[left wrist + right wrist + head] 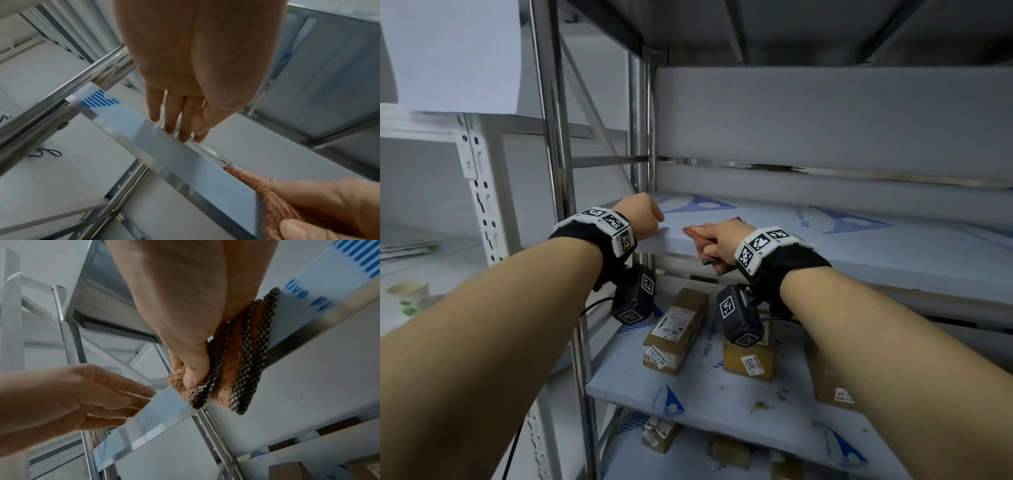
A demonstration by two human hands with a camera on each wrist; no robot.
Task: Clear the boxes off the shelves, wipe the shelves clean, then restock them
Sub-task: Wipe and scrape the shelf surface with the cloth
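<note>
Head view: your right hand (722, 240) grips the cloth (697, 233) on the cleared shelf's (825, 246) front edge, wiping. Boxes (676, 329) sit one shelf below. Left wrist view: left hand (185, 97), fingers straight, steadies the edge. Right wrist view: cloth folded over the lip.

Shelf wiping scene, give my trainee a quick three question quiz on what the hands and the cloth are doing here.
1. True or false: the right hand grips a folded cloth at the front edge of the upper shelf.
2. The left hand is: A) gripping a box, B) open, fingers straight beside the shelf edge, C) holding the cloth.
3. Where are cardboard boxes visible?

Key:
1. True.
2. B.
3. On the shelves below the one at the cloth; the upper shelf shows none.
</note>
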